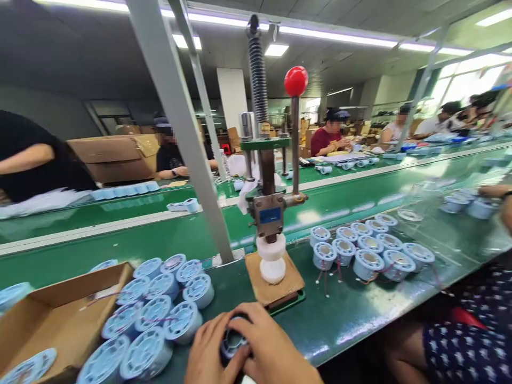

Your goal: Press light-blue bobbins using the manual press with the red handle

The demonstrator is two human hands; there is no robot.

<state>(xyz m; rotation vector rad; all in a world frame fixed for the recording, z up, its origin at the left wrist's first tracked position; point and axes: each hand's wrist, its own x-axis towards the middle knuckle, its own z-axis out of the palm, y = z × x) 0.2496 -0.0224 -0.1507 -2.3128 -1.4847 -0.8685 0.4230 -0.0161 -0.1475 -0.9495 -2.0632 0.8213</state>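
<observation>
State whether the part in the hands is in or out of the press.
Out: the left hand and right hand hold the part in front of the press.

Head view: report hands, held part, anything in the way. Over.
Left hand, right hand: both gripping dark-rimmed round part, partly covered. Nearest obstacle: lever press, just beyond.

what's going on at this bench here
A person holds a round dark-rimmed part between the left hand and right hand, in front of a hand press with a red knob. Light blue round parts stand on the green bench on both sides of the press, the left group beside a cardboard box. At far right, another person's hand is at more blue parts.
</observation>
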